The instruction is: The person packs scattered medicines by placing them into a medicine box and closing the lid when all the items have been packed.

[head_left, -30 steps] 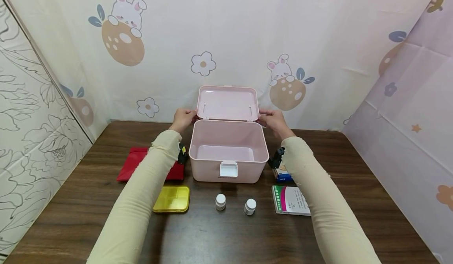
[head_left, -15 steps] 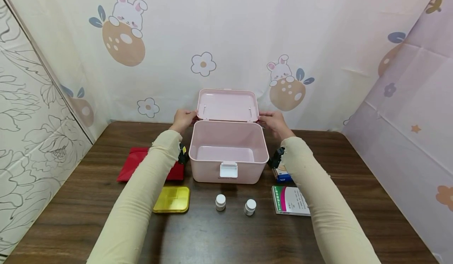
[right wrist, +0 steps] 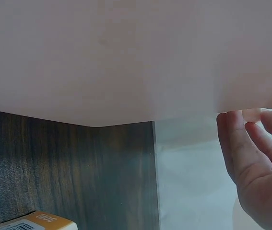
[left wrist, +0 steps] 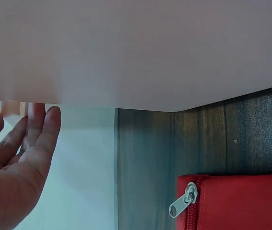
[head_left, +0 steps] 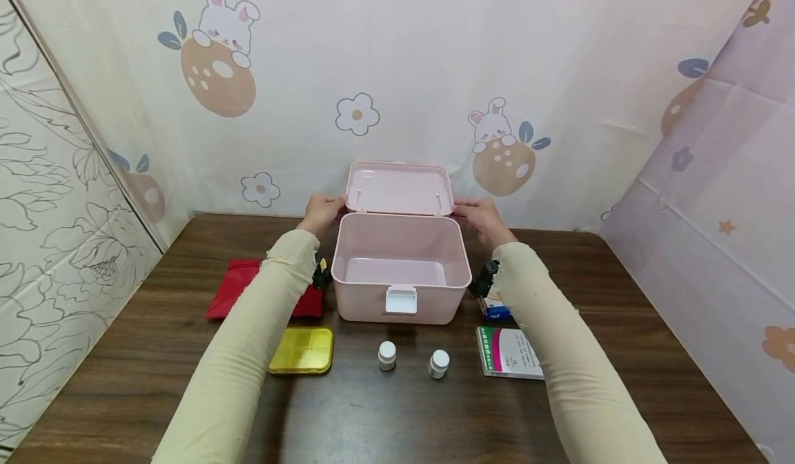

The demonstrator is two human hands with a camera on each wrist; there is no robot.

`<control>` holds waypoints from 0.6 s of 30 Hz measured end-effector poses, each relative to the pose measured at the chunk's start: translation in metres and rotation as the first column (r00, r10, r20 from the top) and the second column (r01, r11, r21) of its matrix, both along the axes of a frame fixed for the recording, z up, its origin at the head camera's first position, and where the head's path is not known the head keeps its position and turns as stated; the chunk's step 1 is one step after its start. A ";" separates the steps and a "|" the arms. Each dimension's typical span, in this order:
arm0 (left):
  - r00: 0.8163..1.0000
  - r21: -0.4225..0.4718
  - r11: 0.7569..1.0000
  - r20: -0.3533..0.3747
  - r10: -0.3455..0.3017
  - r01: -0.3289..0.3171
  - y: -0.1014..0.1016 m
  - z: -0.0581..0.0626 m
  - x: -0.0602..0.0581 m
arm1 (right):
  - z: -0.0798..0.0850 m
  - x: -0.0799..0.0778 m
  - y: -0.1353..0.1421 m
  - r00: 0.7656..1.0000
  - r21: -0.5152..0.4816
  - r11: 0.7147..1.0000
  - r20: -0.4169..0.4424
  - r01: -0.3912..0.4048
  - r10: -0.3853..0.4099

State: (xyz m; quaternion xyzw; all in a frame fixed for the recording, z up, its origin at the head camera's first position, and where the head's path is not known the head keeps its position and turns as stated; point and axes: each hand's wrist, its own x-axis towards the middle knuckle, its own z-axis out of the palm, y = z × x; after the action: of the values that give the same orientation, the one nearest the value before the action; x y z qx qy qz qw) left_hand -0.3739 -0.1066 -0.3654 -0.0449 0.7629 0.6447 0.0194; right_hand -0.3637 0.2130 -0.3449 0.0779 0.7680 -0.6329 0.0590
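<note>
I'm pinching opposite edges of the tipped-back lid (head_left: 399, 191) with left hand (head_left: 323, 212) and right hand (head_left: 480, 218), guessing that's so it won't twist. Box (head_left: 361, 304) sits between and just short of them, mouth up.

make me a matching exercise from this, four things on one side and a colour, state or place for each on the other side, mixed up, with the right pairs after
Things:
1. box
2. pouch
3. flat case
4. right hand

Descriptions:
A. yellow, on the table
B. at one side edge of the lid
C. pink, standing open
D. red, with a metal zip pull

Right pairs: 1-C, 2-D, 3-A, 4-B
</note>
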 end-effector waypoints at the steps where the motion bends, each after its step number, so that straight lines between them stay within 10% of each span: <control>1: 1.000 -0.003 1.000 0.002 0.000 0.000 0.000 0.000 0.000 | -0.001 0.000 0.000 1.000 0.001 1.000 -0.001 -0.003 0.003; 18: 0.994 0.011 0.996 0.062 -0.088 0.087 -0.003 -0.002 0.007 | -0.001 0.021 -0.009 0.997 -0.060 0.998 0.073 -0.026 0.031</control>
State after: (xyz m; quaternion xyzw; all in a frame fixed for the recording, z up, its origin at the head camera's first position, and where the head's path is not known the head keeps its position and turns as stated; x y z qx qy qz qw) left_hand -0.3667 -0.1098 -0.3674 -0.0315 0.7606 0.6445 0.0717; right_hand -0.3428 0.2037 -0.3460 0.0884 0.7473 -0.6511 0.0986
